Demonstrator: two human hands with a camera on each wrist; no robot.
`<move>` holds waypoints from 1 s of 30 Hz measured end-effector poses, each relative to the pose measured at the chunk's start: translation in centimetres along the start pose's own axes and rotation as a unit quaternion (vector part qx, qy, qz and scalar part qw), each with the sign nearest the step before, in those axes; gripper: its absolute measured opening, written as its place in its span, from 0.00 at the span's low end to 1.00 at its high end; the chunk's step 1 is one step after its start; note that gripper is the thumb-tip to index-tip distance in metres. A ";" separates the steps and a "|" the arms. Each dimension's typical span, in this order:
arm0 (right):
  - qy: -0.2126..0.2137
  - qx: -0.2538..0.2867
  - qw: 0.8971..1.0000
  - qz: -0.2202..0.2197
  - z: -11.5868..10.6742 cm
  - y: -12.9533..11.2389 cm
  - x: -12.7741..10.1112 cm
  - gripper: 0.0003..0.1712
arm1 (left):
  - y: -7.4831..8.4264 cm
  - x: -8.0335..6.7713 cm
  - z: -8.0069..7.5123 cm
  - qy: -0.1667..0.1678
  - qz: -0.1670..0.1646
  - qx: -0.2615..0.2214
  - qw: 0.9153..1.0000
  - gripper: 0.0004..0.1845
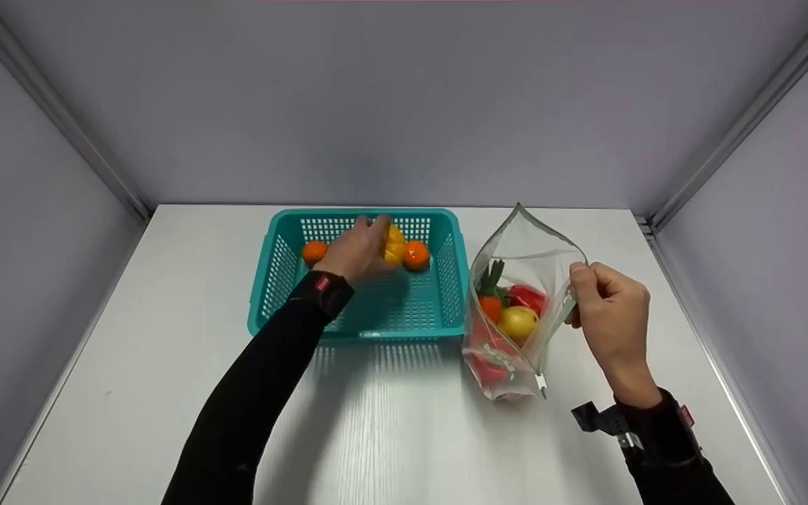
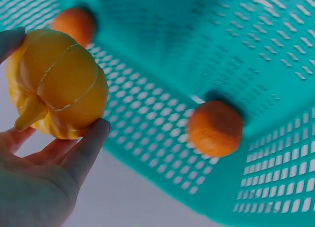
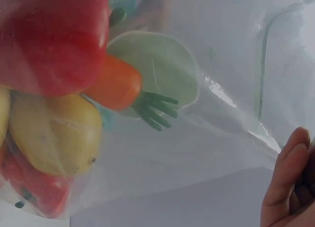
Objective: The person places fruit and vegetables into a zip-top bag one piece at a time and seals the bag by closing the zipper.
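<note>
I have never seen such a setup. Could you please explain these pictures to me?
No machine works here: a person does everything bare-handed. The wide picture comes from a camera worn on the head; the two others come from cameras on the left and right wrists. On the white table stand a turquoise basket and a see-through bag. The left grip holds a yellow pumpkin at the basket, where two orange fruits lie. The right grip pinches the bag's edge; inside are a carrot, a yellow fruit and red items.
</note>
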State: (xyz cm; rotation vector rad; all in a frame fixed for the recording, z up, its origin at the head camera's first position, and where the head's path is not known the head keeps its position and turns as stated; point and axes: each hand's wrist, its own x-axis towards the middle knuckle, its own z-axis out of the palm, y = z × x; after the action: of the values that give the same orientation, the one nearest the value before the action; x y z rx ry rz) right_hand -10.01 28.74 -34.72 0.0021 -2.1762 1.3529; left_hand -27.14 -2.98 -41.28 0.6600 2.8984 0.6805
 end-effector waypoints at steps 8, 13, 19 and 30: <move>0.007 -0.002 1.000 -0.002 0.2 0.3 0.4 0.26 | 3.8 -1.4 -2.9 0.063 0.036 -0.062 0.995 0.43; 0.011 -0.001 1.000 -0.002 0.5 0.5 0.7 0.26 | 6.3 -2.9 -3.8 0.104 0.060 -0.090 0.989 0.43; 0.006 0.005 1.000 -0.001 0.9 0.4 1.0 0.26 | 8.7 -4.8 -5.0 0.147 0.099 -0.123 0.976 0.42; 0.001 -0.008 1.000 -0.001 0.9 0.6 1.1 0.27 | 12.6 -6.8 -6.2 0.220 0.219 -0.186 0.932 0.43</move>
State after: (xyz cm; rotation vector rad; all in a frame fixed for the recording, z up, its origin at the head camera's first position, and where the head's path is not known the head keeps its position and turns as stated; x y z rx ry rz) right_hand -11.56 28.62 -35.02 -0.0034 -2.1847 1.3337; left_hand -17.25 1.77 -30.19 1.2493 2.8606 1.5679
